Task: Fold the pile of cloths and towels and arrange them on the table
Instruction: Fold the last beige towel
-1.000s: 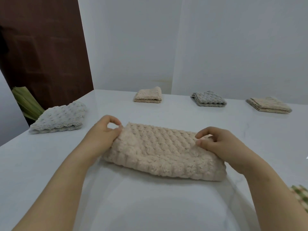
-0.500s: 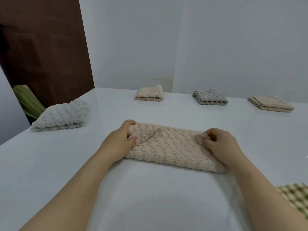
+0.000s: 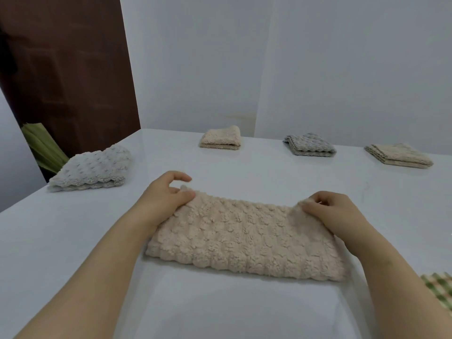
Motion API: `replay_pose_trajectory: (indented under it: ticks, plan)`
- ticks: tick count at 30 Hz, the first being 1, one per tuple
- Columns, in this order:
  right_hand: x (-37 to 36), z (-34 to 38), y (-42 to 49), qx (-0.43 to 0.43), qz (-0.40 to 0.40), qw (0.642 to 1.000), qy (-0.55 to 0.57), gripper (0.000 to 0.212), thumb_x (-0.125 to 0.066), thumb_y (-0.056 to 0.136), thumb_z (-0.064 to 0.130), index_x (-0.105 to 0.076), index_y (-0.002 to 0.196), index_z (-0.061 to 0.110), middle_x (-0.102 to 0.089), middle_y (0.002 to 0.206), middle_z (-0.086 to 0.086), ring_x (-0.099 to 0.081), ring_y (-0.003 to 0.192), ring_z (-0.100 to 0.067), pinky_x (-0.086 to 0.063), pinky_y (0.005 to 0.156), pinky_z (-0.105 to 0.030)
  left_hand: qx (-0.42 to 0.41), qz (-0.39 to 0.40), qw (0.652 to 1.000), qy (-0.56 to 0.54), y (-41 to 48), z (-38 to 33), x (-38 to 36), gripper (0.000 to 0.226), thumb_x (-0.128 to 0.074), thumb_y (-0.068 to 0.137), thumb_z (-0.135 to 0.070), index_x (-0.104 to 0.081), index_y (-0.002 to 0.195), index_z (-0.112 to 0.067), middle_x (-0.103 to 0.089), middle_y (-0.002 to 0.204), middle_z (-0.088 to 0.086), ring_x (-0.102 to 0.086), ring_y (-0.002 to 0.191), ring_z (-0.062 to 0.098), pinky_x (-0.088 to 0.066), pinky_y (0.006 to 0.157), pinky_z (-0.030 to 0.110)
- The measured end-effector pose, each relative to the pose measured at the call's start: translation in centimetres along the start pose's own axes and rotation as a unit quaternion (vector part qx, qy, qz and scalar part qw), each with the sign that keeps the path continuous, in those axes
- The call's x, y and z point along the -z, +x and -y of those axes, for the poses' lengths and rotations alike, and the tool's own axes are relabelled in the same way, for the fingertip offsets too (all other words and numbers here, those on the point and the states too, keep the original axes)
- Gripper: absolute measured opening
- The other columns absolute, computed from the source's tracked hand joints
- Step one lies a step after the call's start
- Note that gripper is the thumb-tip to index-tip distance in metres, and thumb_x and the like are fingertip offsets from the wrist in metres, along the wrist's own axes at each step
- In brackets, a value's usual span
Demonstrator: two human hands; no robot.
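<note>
A fluffy beige towel (image 3: 244,238) lies folded into a long strip on the white table (image 3: 85,228) in front of me. My left hand (image 3: 166,194) pinches its far left corner between thumb and fingers. My right hand (image 3: 335,211) pinches its far right corner. Folded cloths lie around the table: a pale grey one (image 3: 93,170) at the left, a beige one (image 3: 221,138) at the back middle, a grey one (image 3: 309,145) beside it and a tan one (image 3: 398,155) at the back right.
A green checked cloth (image 3: 440,289) shows at the right edge of the table. A brown door (image 3: 68,69) and green leaves (image 3: 44,148) stand beyond the table's left edge. White walls rise behind the table.
Both hands shifted along the far edge of the beige towel and now pinch its two far corners. The towel lies flatter and spread wider than half a second ago.
</note>
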State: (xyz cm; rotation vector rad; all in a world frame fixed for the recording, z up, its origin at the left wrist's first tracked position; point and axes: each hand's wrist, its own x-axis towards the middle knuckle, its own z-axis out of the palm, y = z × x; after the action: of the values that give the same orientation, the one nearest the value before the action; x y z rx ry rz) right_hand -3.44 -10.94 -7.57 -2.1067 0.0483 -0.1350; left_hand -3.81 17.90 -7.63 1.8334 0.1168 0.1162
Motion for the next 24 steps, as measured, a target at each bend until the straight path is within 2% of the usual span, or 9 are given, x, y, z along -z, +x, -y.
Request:
replay_pose_trajectory:
  ticks: [3,5,8,11,14,17,20,22,24]
  plan:
    - [0.2,0.0,0.3,0.008,-0.067,0.995,0.074,0.017,-0.060,0.086,0.016,-0.060,0.073,0.006,-0.052,0.062,-0.003,-0.045,0.057,-0.015,-0.033,0.050,-0.025,-0.062,-0.058,0.995,-0.060,0.4,0.4,-0.4,0.029,-0.060,0.088,-0.015,-0.052,0.113,-0.028,-0.063,0.081,0.003,-0.058,0.072,0.016,-0.048,0.069,0.028]
    - [0.1,-0.6,0.7,0.015,-0.097,0.994,0.037,0.018,-0.059,0.086,0.018,-0.059,0.070,0.010,-0.053,0.062,-0.001,-0.046,0.059,-0.016,-0.033,0.053,-0.026,-0.075,-0.106,0.990,0.051,1.0,1.3,-0.4,0.030,-0.061,0.088,-0.019,-0.053,0.116,-0.028,-0.062,0.081,-0.002,-0.055,0.075,0.013,-0.043,0.067,0.023]
    - [-0.4,-1.7,1.0,-0.001,-0.066,0.991,-0.115,0.016,-0.056,0.087,0.019,-0.056,0.071,0.015,-0.056,0.068,0.003,-0.052,0.069,-0.017,-0.034,0.055,-0.025,-0.069,-0.137,0.959,0.237,1.5,2.9,-0.7,0.022,-0.059,0.088,-0.024,-0.061,0.110,-0.023,-0.066,0.097,-0.002,-0.054,0.088,0.012,-0.038,0.075,0.024]
    - [-0.9,-2.1,1.3,-0.003,-0.043,0.979,-0.199,0.014,-0.052,0.090,0.026,-0.056,0.076,0.023,-0.058,0.079,0.003,-0.051,0.098,-0.026,-0.038,0.071,-0.029,-0.063,-0.120,0.933,0.333,1.9,3.2,-1.0,0.021,-0.054,0.089,-0.035,-0.063,0.105,-0.025,-0.063,0.114,-0.002,-0.051,0.109,0.021,-0.040,0.089,0.032]
    - [-1.2,-1.9,1.4,-0.013,-0.036,0.969,-0.245,0.015,-0.047,0.092,0.031,-0.059,0.091,0.024,-0.059,0.090,0.001,-0.045,0.107,-0.029,-0.036,0.080,-0.032,-0.017,-0.089,0.899,0.429,2.1,2.7,-0.8,0.028,-0.046,0.091,-0.044,-0.057,0.111,-0.028,-0.056,0.124,-0.002,-0.041,0.121,0.027,-0.033,0.096,0.037]
    - [-1.4,-2.0,1.4,0.009,-0.022,0.974,-0.226,0.014,-0.048,0.090,0.027,-0.054,0.077,0.029,-0.062,0.088,0.004,-0.050,0.102,-0.027,-0.042,0.085,-0.037,-0.025,-0.066,0.912,0.404,2.1,2.7,-0.9,0.017,-0.050,0.091,-0.041,-0.056,0.101,-0.029,-0.057,0.107,-0.003,-0.044,0.116,0.025,-0.033,0.095,0.036]
    - [-1.4,-1.8,1.3,0.027,-0.018,0.984,-0.176,0.016,-0.054,0.088,0.019,-0.055,0.073,0.026,-0.058,0.075,0.010,-0.053,0.086,-0.020,-0.042,0.070,-0.029,-0.060,-0.062,0.938,0.335,1.9,2.6,-0.8,0.008,-0.058,0.087,-0.033,-0.052,0.084,-0.029,-0.053,0.080,-0.011,-0.052,0.097,0.021,-0.040,0.082,0.031]
    - [-1.2,-1.6,1.2,0.032,-0.043,0.992,-0.114,0.013,-0.057,0.086,0.014,-0.060,0.074,0.019,-0.058,0.072,0.008,-0.052,0.071,-0.013,-0.037,0.059,-0.023,-0.078,-0.086,0.963,0.243,1.8,2.3,-0.7,0.015,-0.064,0.084,-0.024,-0.053,0.075,-0.026,-0.053,0.073,-0.012,-0.052,0.078,0.015,-0.038,0.065,0.025]
    - [-1.1,-1.4,1.0,0.025,-0.084,0.996,-0.021,0.014,-0.059,0.083,0.011,-0.063,0.071,0.017,-0.060,0.066,0.004,-0.050,0.061,-0.012,-0.036,0.056,-0.024,-0.078,-0.111,0.985,0.110,1.8,1.9,-0.6,0.020,-0.068,0.081,-0.013,-0.055,0.070,-0.023,-0.053,0.069,-0.006,-0.048,0.066,0.013,-0.037,0.060,0.022]
